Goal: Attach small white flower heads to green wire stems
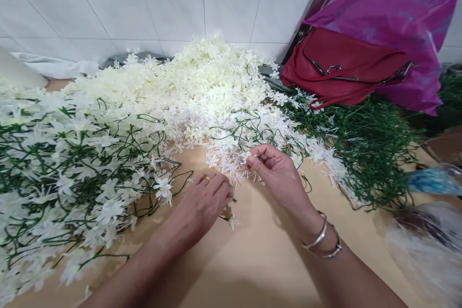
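My left hand (204,204) rests on the tan table (252,260), fingers curled around a thin green stem with a small white flower (233,221) at its end. A ring shows on one finger. My right hand (276,171) is raised slightly and pinches a small white plastic flower piece (249,156) at the edge of a heap of loose white flower pieces (224,154). Silver bangles (323,240) circle the right wrist.
Finished white flowers on green stems (72,163) fill the left side. A cream petal pile (202,77) lies behind. Bare green stems (364,139) lie at right, beneath a red handbag (342,67) and purple plastic bag (400,14). Clear bags (429,236) sit at far right.
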`<state>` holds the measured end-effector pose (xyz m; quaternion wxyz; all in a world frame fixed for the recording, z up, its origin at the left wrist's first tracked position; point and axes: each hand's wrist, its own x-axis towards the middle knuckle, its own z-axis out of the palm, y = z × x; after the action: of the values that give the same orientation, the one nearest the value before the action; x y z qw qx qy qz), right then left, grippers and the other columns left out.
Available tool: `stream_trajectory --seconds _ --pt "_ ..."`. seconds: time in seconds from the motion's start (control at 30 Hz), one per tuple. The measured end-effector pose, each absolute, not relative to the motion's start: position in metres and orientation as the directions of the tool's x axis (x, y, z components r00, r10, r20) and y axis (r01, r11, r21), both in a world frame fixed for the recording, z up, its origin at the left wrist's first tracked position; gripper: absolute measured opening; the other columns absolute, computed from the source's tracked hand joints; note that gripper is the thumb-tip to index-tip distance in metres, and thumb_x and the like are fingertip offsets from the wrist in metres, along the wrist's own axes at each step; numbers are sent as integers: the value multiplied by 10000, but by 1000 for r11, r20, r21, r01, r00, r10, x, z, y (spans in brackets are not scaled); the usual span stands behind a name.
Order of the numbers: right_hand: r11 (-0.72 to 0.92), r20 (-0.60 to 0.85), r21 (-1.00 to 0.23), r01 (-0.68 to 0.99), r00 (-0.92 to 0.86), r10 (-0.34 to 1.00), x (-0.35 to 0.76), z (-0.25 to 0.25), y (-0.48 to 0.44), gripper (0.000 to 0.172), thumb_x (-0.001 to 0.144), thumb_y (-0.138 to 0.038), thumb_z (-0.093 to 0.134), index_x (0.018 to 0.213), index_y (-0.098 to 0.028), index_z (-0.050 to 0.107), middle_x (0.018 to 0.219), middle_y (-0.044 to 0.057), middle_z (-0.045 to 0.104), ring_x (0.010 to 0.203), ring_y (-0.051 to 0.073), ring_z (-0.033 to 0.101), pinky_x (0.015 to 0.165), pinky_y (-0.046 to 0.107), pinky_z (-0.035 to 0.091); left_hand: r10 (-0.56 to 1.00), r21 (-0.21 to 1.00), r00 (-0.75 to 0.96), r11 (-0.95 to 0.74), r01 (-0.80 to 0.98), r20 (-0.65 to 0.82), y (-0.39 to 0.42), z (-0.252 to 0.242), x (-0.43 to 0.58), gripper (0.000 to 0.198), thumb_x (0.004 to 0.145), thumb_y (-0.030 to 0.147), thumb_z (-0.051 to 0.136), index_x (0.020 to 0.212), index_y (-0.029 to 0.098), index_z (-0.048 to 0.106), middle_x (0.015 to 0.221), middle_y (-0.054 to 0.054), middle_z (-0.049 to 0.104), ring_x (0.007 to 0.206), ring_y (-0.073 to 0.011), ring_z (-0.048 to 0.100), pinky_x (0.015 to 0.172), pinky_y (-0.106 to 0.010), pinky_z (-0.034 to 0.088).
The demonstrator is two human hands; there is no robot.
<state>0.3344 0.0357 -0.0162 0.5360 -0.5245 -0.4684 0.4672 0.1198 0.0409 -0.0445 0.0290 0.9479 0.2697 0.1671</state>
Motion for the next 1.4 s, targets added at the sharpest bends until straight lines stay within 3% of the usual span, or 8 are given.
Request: stream_trajectory --seconds 0.23,0.33,0.43,0.5,0.57,0.67,1.4 --pt "1 -5 -999 -40 140 990 334 -12 38 275 808 -438 840 834 -228 665 716 -20 685 686 154 620 667 274 494 532 273 807 -841 468 256 35 -45 122 156 1087 209 505 973 204 612 1012 -34 712 918 -218 652 828 -379 397" --pt "-12 -17 -999 -39 146 989 334 -11 37 293 795 -448 857 841 -228 669 718 -17 686 672 153 613 652 273 486 651 543 719 -706 455 244 35 -42 122 121 1070 191 528 991 204 618 991 -32 713 902 -201 656 835 -355 440" --pt "-29 -31 -999 -30 73 997 335 -13 36 314 796 -479 861 852 -221 690 724 -6 694 675 158 612 652 280 480 845 880 507 -363 307 171 37 -39 120 69 1049 243 583 1009 211 628 905 -10 687 833 -165 643 766 -291 475" --pt "-44 -43 -998 -37 -18 999 334 -14 34 319 819 -497 846 863 -213 706 737 2 703 682 156 609 662 283 474 916 976 392 -154 153 83 39 -39 120 101 1037 307 609 1018 211 637 864 -6 665 795 -155 630 721 -268 481" --pt "-68 -63 -996 -53 -92 994 332 -15 32 314 848 -500 826 874 -207 716 755 5 710 693 150 607 680 285 473 940 998 341 -46 50 26 40 -39 119 133 1022 336 633 1022 204 645 858 -8 652 785 -149 621 719 -262 484" --pt "-104 -94 -992 -67 -137 986 330 -16 31 296 868 -485 817 870 -206 716 759 -2 703 698 141 603 698 286 469 951 1000 308 -22 7 19 40 -40 120 143 998 337 667 1007 195 652 823 -5 635 766 -144 599 733 -266 474" --pt "-100 -101 -995 12 -133 986 319 -13 27 247 856 -424 817 849 -206 700 744 -9 647 664 133 557 637 281 469 936 984 349 -112 137 58 35 -42 120 175 1027 367 629 982 201 661 831 -20 662 745 -143 596 702 -261 478"
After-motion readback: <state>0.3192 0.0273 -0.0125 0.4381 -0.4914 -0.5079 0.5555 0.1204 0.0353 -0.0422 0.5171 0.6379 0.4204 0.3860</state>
